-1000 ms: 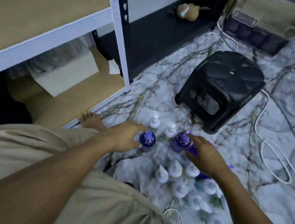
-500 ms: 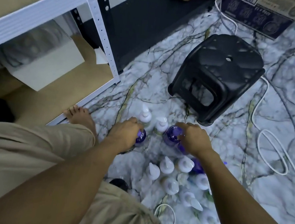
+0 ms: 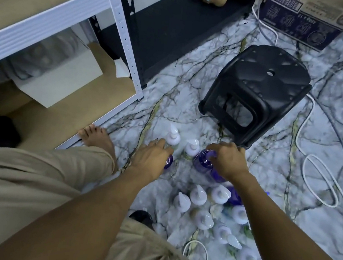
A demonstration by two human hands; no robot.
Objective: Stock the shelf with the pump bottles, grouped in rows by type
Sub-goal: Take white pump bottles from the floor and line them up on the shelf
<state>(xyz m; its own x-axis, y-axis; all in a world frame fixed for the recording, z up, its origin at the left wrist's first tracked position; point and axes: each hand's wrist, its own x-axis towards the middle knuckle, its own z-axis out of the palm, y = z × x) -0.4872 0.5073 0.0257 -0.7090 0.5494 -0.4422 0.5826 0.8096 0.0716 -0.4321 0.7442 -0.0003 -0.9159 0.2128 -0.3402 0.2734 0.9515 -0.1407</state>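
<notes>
both hands have come down since a second ago, from beside the two purple bottles to over their tops. left hand [image 3: 151,158] curls over the smaller purple bottle [image 3: 168,162], hiding most of it. right hand [image 3: 228,160] grips the bigger purple bottle [image 3: 203,163] round its neck. the hands are apart, each clamped on its own bottle. both bottles stand on the marble floor [image 3: 266,195], just in front of the black stool [image 3: 257,93]. two white pump bottles [image 3: 192,149] stand just beyond the hands. a cluster of white pumps [image 3: 198,194] sits nearer the person. the shelf [image 3: 45,21] is at left, with a bare foot [image 3: 98,140] touching its bottom edge.
</notes>
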